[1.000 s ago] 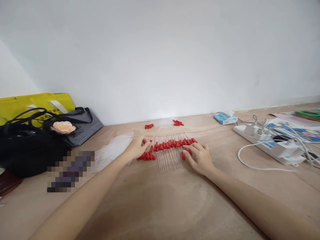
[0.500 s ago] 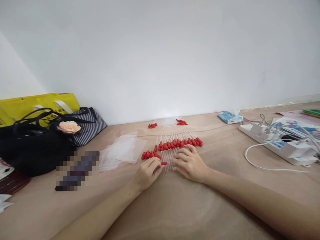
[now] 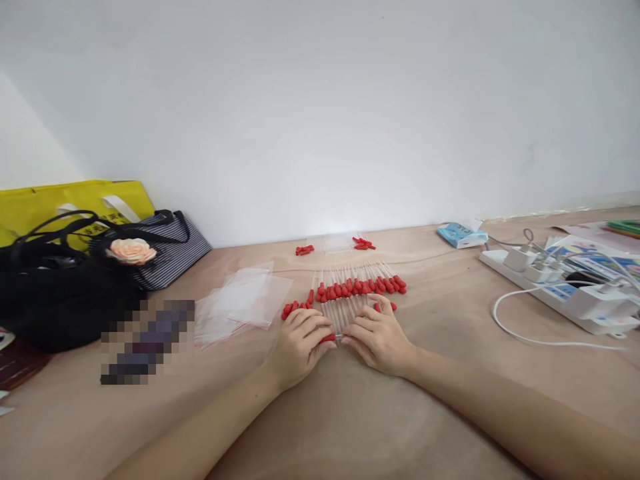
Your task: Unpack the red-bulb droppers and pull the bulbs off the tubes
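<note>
Between thumb and fingers, my left hand [image 3: 299,343] pinches a red rubber dropper bulb [image 3: 328,338]. My right hand [image 3: 381,339] grips a clear glass dropper tube [image 3: 339,337], whose end meets the bulb's mouth; how deep it sits is hidden. Loose clear tubes [image 3: 341,310] lie side by side just beyond the fingers. Past them is a row of droppers with red bulbs [image 3: 350,288], tips toward the wall. Loose red bulbs [image 3: 295,309] lie by my left fingertips, and another red bulb [image 3: 393,307] shows by my right knuckles.
Clear plastic bags [image 3: 247,297] are spread to the left, near black and striped bags [image 3: 193,243]. More droppers [image 3: 364,244] lie near the wall. At right are a tissue pack [image 3: 461,235] and a power strip [image 3: 555,290] with a looping white cable [image 3: 530,340].
Both hands have come closer together and slightly nearer to me. My right fingers have drawn in on the tube, and its end is now at the red bulb.
</note>
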Demonstrator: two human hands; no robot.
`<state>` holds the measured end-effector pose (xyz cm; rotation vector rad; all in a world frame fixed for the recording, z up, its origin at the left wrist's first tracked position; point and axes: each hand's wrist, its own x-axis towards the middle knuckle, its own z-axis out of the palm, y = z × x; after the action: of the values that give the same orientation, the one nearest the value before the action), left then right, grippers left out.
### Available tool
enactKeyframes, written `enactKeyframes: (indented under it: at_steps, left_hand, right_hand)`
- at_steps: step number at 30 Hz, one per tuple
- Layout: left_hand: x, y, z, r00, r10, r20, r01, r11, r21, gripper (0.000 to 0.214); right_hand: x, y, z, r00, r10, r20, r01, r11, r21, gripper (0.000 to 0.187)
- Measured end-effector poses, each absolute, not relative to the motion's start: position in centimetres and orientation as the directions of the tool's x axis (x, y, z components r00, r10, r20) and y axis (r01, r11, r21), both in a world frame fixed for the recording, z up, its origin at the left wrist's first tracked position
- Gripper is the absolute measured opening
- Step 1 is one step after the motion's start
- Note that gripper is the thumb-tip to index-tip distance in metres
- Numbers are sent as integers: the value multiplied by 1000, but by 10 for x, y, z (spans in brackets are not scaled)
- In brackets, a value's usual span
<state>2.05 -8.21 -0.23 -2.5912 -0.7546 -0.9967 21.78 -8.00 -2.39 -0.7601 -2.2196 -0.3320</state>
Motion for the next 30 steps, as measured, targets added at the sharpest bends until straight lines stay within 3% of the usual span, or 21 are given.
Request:
enactKeyframes:
  at_steps: [5, 13, 21, 25, 30]
  left_hand:
    - [19, -84, -4, 641, 386, 664, 545, -838, -39, 12]
    - [12, -89, -1, 639, 369, 675, 533, -845, -42, 7]
    - [-2, -79, 5, 268, 654, 707, 744, -607, 280, 21]
    - [-7, -69, 10, 113, 756, 645, 794, -459, 399, 26]
    - [-11, -59, 8, 64, 810, 582, 769, -412, 488, 26]
  right_hand:
    - [222, -83, -23, -534, 354, 768, 580, 814, 28, 16]
    - [233, -84, -21, -527, 355, 772, 568, 823, 9, 17]
    - [249, -67, -26, -224, 629, 744, 710, 628, -318, 21]
    - [242, -65, -27, -211, 686, 697, 736, 580, -349, 27]
    - [232, -66, -23, -186, 641, 744, 736, 593, -327, 19]
